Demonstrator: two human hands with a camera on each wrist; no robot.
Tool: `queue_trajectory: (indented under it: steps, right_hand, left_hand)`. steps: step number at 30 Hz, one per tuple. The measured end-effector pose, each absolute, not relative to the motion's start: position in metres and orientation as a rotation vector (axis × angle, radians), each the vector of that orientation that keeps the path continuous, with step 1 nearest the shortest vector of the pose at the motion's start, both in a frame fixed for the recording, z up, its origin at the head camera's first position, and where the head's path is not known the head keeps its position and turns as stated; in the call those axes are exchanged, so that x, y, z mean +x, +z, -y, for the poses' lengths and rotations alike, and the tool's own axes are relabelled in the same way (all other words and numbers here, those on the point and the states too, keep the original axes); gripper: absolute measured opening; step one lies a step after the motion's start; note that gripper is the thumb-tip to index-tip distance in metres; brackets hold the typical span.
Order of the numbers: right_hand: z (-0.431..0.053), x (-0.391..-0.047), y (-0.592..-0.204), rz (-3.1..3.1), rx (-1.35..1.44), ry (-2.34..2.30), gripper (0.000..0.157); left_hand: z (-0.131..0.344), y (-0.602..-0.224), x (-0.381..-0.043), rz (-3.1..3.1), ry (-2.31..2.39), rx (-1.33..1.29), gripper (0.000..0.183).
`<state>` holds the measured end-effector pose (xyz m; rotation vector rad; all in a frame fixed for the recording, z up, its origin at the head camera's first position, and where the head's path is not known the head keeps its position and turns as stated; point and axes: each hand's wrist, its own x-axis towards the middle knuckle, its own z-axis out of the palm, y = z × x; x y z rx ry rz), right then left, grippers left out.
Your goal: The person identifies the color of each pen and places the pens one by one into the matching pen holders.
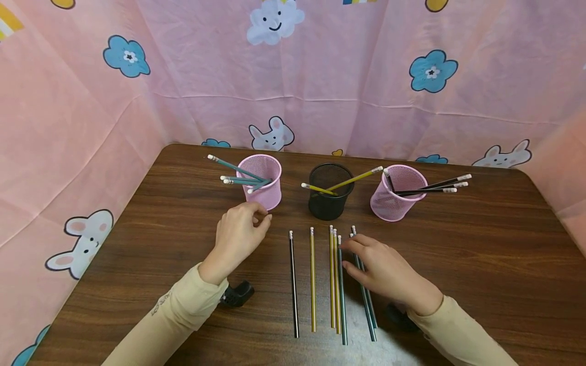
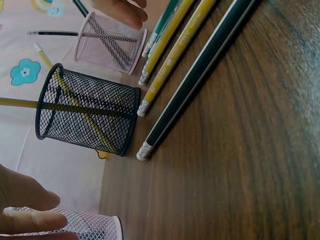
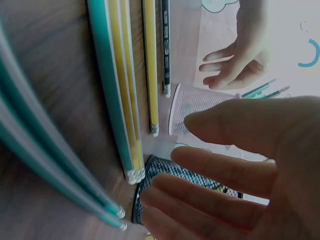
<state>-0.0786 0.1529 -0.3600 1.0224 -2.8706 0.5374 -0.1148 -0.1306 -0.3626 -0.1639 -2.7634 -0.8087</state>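
My left hand (image 1: 240,231) is held in front of the left pink mesh cup (image 1: 270,195), fingers loosely bent and holding nothing. In that cup lean several teal pencils (image 1: 235,180). My right hand (image 1: 382,267) hovers over the teal pencils (image 1: 369,310) on the table; the right wrist view shows its fingers spread with nothing between them. To its left lie another teal pencil (image 1: 343,305) beside two yellow pencils (image 1: 333,284), then a single yellow pencil (image 1: 313,284) and a black pencil (image 1: 294,290). All these pencils point their eraser ends toward the cups.
The black mesh cup (image 1: 327,207) in the middle holds two yellow pencils (image 1: 361,178). Several black pencils (image 1: 435,188) lean in the right pink mesh cup (image 1: 389,206). A patterned pink cloth (image 1: 320,76) hangs behind the brown wooden table (image 1: 480,244).
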Motion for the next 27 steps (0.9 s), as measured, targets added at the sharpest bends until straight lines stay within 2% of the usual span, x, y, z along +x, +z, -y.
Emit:
queue_trajectory:
  steps: [27]
  right_hand:
    - [-0.092, -0.077, -0.361, 2.819, 1.287, 0.468, 0.025]
  left_hand:
    - [0.129, -0.366, -0.113, 2.803, -0.79, -0.168, 0.01]
